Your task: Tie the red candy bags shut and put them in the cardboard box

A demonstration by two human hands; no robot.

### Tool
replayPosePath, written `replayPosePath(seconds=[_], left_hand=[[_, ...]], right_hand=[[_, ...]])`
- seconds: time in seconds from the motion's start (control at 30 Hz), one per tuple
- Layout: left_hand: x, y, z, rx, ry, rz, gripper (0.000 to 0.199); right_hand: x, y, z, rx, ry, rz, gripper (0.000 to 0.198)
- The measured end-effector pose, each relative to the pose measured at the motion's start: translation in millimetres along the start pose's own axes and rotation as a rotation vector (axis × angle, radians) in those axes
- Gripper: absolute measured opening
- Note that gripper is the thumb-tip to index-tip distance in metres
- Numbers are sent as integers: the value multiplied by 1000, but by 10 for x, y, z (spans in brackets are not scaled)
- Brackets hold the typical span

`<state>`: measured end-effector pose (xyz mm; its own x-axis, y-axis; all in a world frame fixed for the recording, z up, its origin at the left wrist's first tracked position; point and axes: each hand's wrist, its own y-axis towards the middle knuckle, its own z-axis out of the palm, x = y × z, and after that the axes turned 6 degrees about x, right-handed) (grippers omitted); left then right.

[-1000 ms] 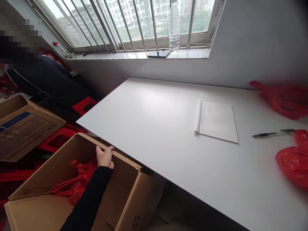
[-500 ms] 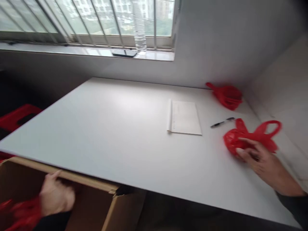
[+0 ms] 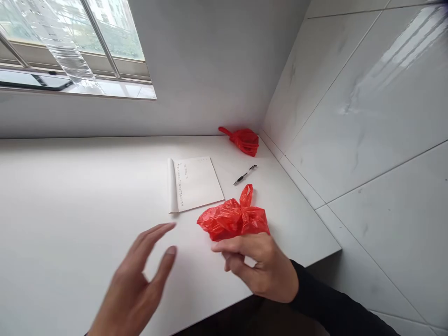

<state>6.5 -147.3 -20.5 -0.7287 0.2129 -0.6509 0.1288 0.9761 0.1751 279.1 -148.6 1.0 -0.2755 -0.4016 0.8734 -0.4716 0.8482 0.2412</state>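
A knotted red plastic bag [image 3: 233,220] rests near the front of the white table, one loop of its handles standing up. My right hand [image 3: 261,263] is against its near side, with curled fingers that seem to grip the plastic; the exact hold is hidden behind the hand. To the left, my left hand [image 3: 140,275] hovers over the table. Its thumb and fingers are spread towards the bag with nothing between them.
Behind the bag lie an open notepad [image 3: 198,182] and a black-and-clear pen [image 3: 245,175]. A second red bag [image 3: 245,141] sits in the back corner. Tiled wall [image 3: 367,116] bounds the right side. A clear bottle [image 3: 72,58] stands on the windowsill.
The view has swung right, and the cardboard box has left it. My left hand has come out of the box to above the table. The near bag has shifted left, with my right hand at it.
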Motion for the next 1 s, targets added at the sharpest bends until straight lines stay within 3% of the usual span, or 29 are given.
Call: replayPosePath(seconds=[0.03,0.13,0.27,0.37,0.43,0.5,0.6,0.67,0.77,0.87,0.93,1.0], left_hand=[[-124,64,49,80,29,71,45],[-327,212,253,162,100,228,48],[-286,296,417,162,140,315,34],[-153,293,368,160,160,318,23],[-47,258,262,96,163,251,17],[42,202,129,22,144,47,12],[57,116,-14,-31,98,-238,32],[-25,95,-13,-51,84,-158,39],[-180,150,114,-52,145,166,45],[-225,240,200,-40,220,358,21],[-195,257,146,-99,179,288,12],[-164,226,23,-194,91,12,20]], right_hand=[[30,-15,-43,-85,-21,10,26],[-80,-33,-191,-274,-218,116,22],[-353,-36,-206,-130,-384,211,34],[-400,-57,-197,-116,-328,225,22],[-376,-86,-264,-165,-294,234,16],[-345,-124,-366,-234,-270,277,12],[-309,-161,-451,-279,-229,343,12],[-285,-140,-402,-262,-200,338,17],[-249,-36,-233,-197,-211,279,39],[-240,62,-146,-132,-239,237,22],[-258,66,-193,-189,-214,246,11],[-289,18,-288,-278,-166,299,11]])
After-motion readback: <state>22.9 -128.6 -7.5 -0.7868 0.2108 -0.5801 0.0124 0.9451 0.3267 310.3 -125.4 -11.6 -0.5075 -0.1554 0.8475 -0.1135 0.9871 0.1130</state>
